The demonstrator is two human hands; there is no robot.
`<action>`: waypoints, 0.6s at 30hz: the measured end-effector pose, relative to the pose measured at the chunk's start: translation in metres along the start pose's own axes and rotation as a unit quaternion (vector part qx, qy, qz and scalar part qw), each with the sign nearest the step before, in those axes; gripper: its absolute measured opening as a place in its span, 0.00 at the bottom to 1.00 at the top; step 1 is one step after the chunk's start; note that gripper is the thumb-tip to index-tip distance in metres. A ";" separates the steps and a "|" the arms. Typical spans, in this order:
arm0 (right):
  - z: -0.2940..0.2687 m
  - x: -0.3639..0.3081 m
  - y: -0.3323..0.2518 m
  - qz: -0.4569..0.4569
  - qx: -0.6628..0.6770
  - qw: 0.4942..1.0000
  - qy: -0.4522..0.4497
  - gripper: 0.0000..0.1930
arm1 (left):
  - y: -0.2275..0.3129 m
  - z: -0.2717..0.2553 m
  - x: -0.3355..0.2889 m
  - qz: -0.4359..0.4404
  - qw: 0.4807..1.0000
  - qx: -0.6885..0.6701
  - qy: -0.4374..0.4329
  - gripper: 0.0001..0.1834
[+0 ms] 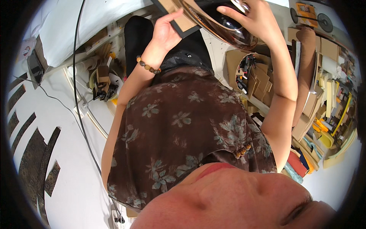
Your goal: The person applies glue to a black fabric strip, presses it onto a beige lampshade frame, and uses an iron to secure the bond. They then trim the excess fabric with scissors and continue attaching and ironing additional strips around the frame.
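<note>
At the top of the head view, my left hand (166, 32) grips a tan board with a thick black edge (185, 27), its thumb lying along the tan face. Beaded stones circle that wrist. My right hand (255, 23) is on a large, glossy, dark brown rounded thing (239, 40), thumb stretched over its shiny surface and the other fingers mostly hidden. Its curved rim carries lettering and passes in front of the board; I cannot tell its kind. The upper parts of both things run out of view.
Dark patterned pieces (28, 156) lie on the white surface at left, near a black device (35, 68). A black cable (76, 87) hangs across that side. At right are a round bin (232, 65) of cardboard scraps, a brown roll (305, 72) and crowded offcuts.
</note>
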State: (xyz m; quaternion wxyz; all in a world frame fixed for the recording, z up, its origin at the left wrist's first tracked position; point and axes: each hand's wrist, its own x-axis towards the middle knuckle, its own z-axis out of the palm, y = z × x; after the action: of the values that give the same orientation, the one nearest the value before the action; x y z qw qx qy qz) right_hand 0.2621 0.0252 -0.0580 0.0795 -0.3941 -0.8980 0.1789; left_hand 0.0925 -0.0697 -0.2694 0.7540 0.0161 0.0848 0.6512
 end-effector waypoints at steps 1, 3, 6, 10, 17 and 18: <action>-0.008 -0.007 -0.001 0.012 0.036 0.999 0.022 0.23 | -0.002 0.000 0.002 0.008 0.996 0.065 0.054 0.24; 0.001 -0.035 0.047 0.013 -0.042 0.992 0.116 0.26 | -0.003 -0.012 0.005 -0.010 0.995 0.054 0.086 0.22; -0.004 -0.064 0.058 0.052 -0.044 0.993 0.100 0.25 | -0.003 -0.025 0.007 -0.010 0.985 0.092 0.143 0.20; 0.015 -0.097 0.063 -0.026 -0.099 0.993 0.056 0.26 | -0.006 -0.020 0.008 0.032 0.976 0.132 0.169 0.22; 0.038 -0.089 0.052 0.004 -0.088 0.996 -0.003 0.22 | -0.009 -0.020 0.001 0.067 0.967 0.183 0.163 0.28; 0.039 -0.087 0.053 -0.006 -0.089 0.996 -0.004 0.22 | -0.010 -0.021 0.000 0.066 0.966 0.192 0.161 0.29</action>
State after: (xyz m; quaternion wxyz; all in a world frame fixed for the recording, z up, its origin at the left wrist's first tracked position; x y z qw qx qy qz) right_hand 0.3455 -0.0160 -0.1145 0.0420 -0.3936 -0.9129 0.0992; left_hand 0.0989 -0.0731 -0.2913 0.6686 0.0613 0.3272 0.6650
